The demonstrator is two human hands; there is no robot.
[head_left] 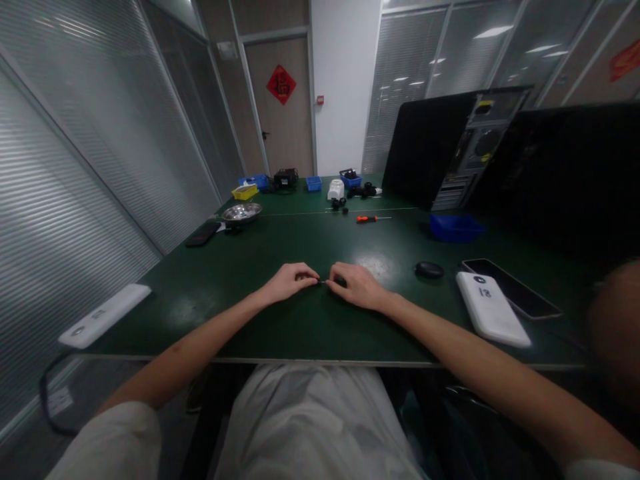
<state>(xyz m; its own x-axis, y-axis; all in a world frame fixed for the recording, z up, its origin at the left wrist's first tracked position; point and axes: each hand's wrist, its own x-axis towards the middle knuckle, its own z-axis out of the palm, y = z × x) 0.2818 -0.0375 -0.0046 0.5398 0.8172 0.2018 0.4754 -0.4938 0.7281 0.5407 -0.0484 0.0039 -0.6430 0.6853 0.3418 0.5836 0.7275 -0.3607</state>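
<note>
Both forearms rest low over the green table (pixel 280 330), with the hands meeting near its middle. My left hand (pixel 289 281) is closed in a pinch, thumb and forefinger on the left end of a tiny dark and silvery piece (pixel 321 281). Opposite it, my right hand (pixel 357 285) has its fingertips pressed together at the piece's right end. The piece is too small to name, and the fingers partly cover it.
An orange screwdriver (pixel 367 219) lies beyond the hands; a metal bowl (pixel 243 213) stands back left. On the right are a black mouse (pixel 429 269), a blue tray (pixel 456 228), a white power bank (pixel 490 307) and a phone (pixel 515 290). A computer tower (pixel 435 147) stands behind.
</note>
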